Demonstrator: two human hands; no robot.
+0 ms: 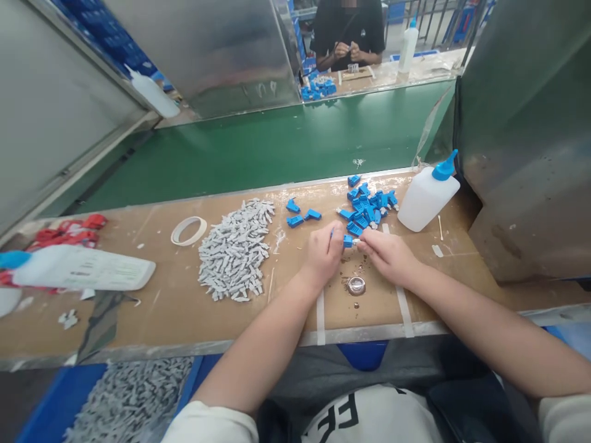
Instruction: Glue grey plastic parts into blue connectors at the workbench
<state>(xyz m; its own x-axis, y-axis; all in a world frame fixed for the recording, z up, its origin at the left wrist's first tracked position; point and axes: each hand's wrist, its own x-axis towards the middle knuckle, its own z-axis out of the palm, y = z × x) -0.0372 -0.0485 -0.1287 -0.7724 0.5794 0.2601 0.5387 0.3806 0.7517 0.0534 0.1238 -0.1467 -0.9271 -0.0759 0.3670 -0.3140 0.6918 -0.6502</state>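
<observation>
My left hand is closed around a small blue plastic part, which pokes out to the right of its fingers. From the other side my right hand pinches a small light piece against that part's end; the fingers hide most of it. Just beyond my hands is a heap of similar blue parts, some with light ends. Closer to me on the cardboard-covered bench lies a small round metal dish, with dark drips around it.
Left of my hands are a pile of grey plastic pieces, a tape roll and a lying bottle. A blue-capped bottle stands right. Beyond runs a green conveyor belt, with a co-worker across it.
</observation>
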